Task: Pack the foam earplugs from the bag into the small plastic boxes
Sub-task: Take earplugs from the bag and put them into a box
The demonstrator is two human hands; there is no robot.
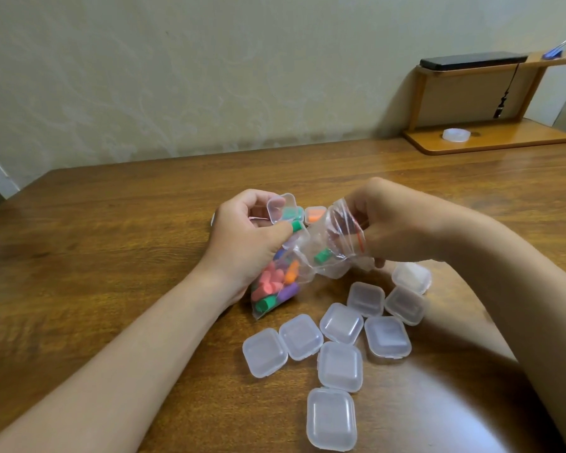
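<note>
A clear zip bag (307,266) of coloured foam earplugs lies across the table's middle, lifted at its mouth. My right hand (396,223) grips the mouth end of the bag, fingers reaching into it. One green earplug (322,255) sits loose in the bag's neck. My left hand (245,237) holds an open small plastic box (282,208) with its lid up and pinches a green earplug (296,226) at the box. Most earplugs (273,286) bunch at the bag's lower end under my left wrist.
Several shut small boxes (340,323) lie scattered in front of the bag. A box holding orange earplugs (315,214) sits behind the bag. At the back right stands a wooden shelf (487,142) with a tape roll (456,134) and a dark device (471,62).
</note>
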